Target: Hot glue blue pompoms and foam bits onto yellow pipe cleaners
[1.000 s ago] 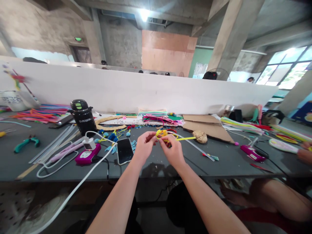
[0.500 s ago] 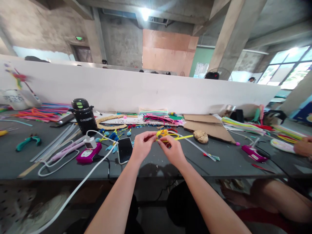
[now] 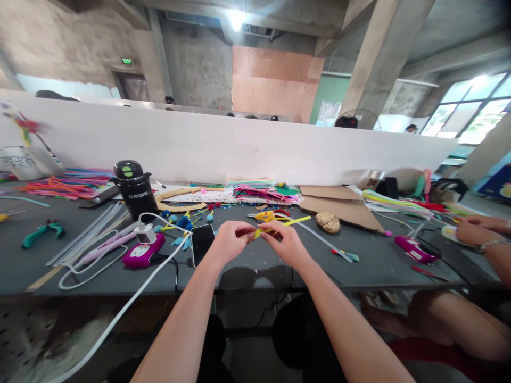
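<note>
A yellow pipe cleaner (image 3: 297, 220) runs between my two hands above the near middle of the table, its free end sticking out to the right. My left hand (image 3: 230, 239) pinches it between thumb and fingertips. On the other side my right hand (image 3: 285, 244) also pinches it, fingers curled over; the part between the fingertips is small and partly hidden. Just behind the hands lie yellow-orange pliers (image 3: 264, 216). A phone (image 3: 203, 243) with a dark screen rests left of my left hand.
On the left stand a black bottle (image 3: 138, 192), a magenta power strip (image 3: 143, 252) with white cables and teal pliers (image 3: 43, 233). Pink pipe cleaners (image 3: 259, 194) lie at the back. Rightward are a tan lump (image 3: 328, 222), cardboard (image 3: 339, 205) and a co-worker's hands (image 3: 475, 231).
Both hands have come slightly lower and nearer, uncovering the yellow-orange pliers behind them. The pipe cleaner's free end now angles up more. At the far right, the co-worker's hands have moved further into view.
</note>
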A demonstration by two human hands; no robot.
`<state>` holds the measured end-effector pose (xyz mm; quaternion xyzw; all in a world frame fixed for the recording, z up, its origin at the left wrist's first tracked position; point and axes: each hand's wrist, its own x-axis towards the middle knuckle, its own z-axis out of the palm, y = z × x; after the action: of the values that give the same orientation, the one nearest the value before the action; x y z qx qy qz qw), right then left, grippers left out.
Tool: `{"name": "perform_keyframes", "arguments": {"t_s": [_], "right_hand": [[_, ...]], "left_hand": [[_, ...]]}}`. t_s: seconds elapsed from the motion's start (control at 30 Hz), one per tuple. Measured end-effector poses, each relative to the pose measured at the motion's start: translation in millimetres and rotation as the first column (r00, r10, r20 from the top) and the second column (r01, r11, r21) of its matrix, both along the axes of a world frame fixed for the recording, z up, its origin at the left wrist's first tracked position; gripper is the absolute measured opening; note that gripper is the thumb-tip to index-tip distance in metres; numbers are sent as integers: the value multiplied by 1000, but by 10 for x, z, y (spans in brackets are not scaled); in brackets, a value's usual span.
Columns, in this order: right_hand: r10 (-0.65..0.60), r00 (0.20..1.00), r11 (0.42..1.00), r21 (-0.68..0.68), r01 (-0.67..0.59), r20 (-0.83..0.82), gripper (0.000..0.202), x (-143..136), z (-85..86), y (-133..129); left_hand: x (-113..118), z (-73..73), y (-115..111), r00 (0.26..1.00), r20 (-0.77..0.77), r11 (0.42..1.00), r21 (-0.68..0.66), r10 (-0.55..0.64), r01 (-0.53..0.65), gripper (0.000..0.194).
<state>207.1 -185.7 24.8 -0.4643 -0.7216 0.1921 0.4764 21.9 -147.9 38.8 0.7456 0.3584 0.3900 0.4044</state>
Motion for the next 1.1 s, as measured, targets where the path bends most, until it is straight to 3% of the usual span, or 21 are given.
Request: {"name": "perform_keyframes", "arguments": {"t_s": [0.1,0.3,0.53,0.73,0.83,0.97,1.1], "right_hand": [[43,998,998,-42,-45,-56,19,-25,-4,2],[23,976,995,-86,-43,-218,18,-48,6,21],[-68,932,997,-67,47,-355,19,-8,19,52],[-136,888,991,-67,119,-439,28,-11,24,59],[-133,893,991,-69,115,-429,29,14,16,67],[-111,920,994,-65,93,-376,25,60,5,77],[-87,943,995,-70,68,-320,19,60,10,66]], "left_hand": [[-23,34,-29,999,2,999,-22,-32,32,13],[-89,58,-15,993,49,990,-85,-109,112,22],[-170,22,9,975,149,923,-326,-164,205,40],[-73,10,-58,957,129,891,-349,-261,290,37],[-54,22,-56,961,128,887,-370,-246,276,37],[-97,32,-13,975,185,910,-371,-121,183,39],[-163,37,22,994,79,940,-327,-77,99,41]]}}
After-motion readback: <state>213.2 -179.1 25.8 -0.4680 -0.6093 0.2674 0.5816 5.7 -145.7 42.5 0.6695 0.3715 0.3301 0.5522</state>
